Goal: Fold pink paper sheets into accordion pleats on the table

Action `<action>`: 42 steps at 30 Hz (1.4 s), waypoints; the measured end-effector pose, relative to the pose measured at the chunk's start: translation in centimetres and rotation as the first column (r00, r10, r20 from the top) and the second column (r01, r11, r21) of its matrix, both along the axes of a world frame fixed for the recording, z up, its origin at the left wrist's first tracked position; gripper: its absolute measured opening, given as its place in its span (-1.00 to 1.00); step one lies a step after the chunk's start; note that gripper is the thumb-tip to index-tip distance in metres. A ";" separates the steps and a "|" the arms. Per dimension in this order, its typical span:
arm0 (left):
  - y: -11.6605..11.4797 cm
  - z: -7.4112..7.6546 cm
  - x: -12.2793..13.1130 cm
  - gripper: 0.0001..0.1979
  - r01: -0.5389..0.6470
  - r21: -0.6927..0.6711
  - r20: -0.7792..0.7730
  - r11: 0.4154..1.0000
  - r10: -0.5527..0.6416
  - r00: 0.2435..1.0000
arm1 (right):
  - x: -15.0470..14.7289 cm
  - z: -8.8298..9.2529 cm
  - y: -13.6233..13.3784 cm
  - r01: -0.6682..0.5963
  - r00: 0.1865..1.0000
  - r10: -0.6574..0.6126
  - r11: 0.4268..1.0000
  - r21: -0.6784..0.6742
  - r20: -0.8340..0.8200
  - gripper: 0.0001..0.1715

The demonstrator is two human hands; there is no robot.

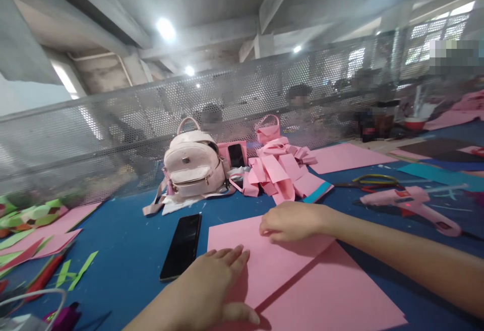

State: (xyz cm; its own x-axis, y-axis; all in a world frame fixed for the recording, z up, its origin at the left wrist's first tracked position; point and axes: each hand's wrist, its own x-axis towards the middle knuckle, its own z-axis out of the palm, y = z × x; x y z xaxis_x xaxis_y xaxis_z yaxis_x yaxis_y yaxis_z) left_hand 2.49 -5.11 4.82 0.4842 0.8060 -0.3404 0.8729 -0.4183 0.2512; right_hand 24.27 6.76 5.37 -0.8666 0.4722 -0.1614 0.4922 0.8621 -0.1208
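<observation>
A large sheet of pink paper lies in front of me, its upper layer slanting over another pink sheet, with a shadow along the upper layer's edge. My left hand lies on the near left part of the upper layer, fingers stretched out and thumb near its lower corner. At the far side of the same layer, my right hand rests palm down with its fingers curled in against the paper. Its fingertips are partly hidden. Left of the paper is a black phone.
Behind the paper stand a pale pink backpack and a heap of folded pink paper pieces. A pink glue gun and scissors lie right. Green paper strips lie left. A perforated metal screen runs behind; people sit beyond it.
</observation>
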 end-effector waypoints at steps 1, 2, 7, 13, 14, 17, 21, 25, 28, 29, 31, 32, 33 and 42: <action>-0.1 0.0 0.0 0.03 -0.003 -0.003 -0.007 1.000 0.003 1.000 | -0.1 -0.1 0.2 0.008 1.000 -0.007 1.000 -0.013 0.015 -0.82; -0.2 0.0 0.1 0.02 -0.005 -0.001 -0.014 1.000 0.005 1.000 | -0.2 -0.3 0.5 0.017 0.999 -0.017 1.000 -0.025 0.029 -0.81; -0.3 -0.2 0.0 -0.05 0.013 0.014 -0.014 1.000 -0.013 1.000 | -0.7 -1.1 1.1 0.059 0.997 -0.055 0.995 -0.086 0.047 -0.69; 1.5 -1.9 -0.1 -0.73 -0.101 0.180 0.288 0.978 0.046 0.957 | -0.7 -1.9 1.9 0.078 0.997 -0.081 0.978 -0.191 -0.008 -0.62; 2.1 -2.5 -0.2 -0.77 -0.141 0.188 0.319 0.972 0.076 0.945 | -0.7 -2.0 2.1 0.070 0.997 -0.076 0.975 -0.210 -0.021 -0.66; 3.7 -4.4 -0.7 -0.68 -0.255 0.187 0.405 0.949 0.162 0.900 | -0.8 -2.2 2.5 0.037 0.995 -0.061 0.962 -0.270 -0.081 -0.81; 4.9 -5.3 -1.1 -0.76 -0.343 0.126 0.522 0.931 0.232 0.821 | -1.2 -1.9 2.4 0.005 0.975 -0.078 0.944 -0.331 -0.208 -0.90; 4.6 -4.4 -0.9 -0.77 -0.406 0.110 0.596 0.907 0.267 0.757 | -1.7 -1.4 1.4 0.015 0.939 -0.130 0.940 -0.340 -0.319 -0.87; 4.1 -3.6 -0.4 -0.77 -0.440 0.105 0.623 0.892 0.286 0.728 | -2.0 -1.3 0.2 0.035 0.917 -0.167 0.938 -0.344 -0.363 -0.87; 3.9 -3.4 -0.2 -0.77 -0.452 0.106 0.629 0.886 0.293 0.720 | -2.1 -1.2 -0.2 0.040 0.909 -0.176 0.939 -0.341 -0.378 -0.87; 3.6 -3.0 0.1 -0.77 -0.481 0.119 0.640 0.869 0.303 0.706 | -2.3 -1.3 -0.7 0.050 0.883 -0.193 0.945 -0.322 -0.427 -0.89; 3.4 -2.8 0.2 -0.78 -0.497 0.131 0.646 0.858 0.307 0.699 | -2.3 -1.3 -0.8 0.053 0.868 -0.197 0.949 -0.309 -0.455 -0.91; 3.3 -2.5 0.3 -0.78 -0.513 0.148 0.650 0.846 0.308 0.695 | -2.4 -1.3 -0.9 0.055 0.853 -0.199 0.954 -0.296 -0.483 -0.92; 4.2 -0.8 -1.5 -0.79 -0.509 0.286 0.648 0.812 0.227 0.727 | -1.5 0.5 0.8 0.038 0.791 -0.184 0.967 -0.253 -0.584 -0.90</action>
State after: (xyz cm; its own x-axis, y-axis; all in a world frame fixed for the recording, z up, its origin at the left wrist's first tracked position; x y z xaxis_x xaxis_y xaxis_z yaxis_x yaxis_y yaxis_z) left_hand 0.99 -0.92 4.05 0.0983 0.9474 0.3045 0.7313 -0.2763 0.6235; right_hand 22.74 7.58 5.84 -0.7659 0.5871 0.2621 0.3485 0.7216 -0.5982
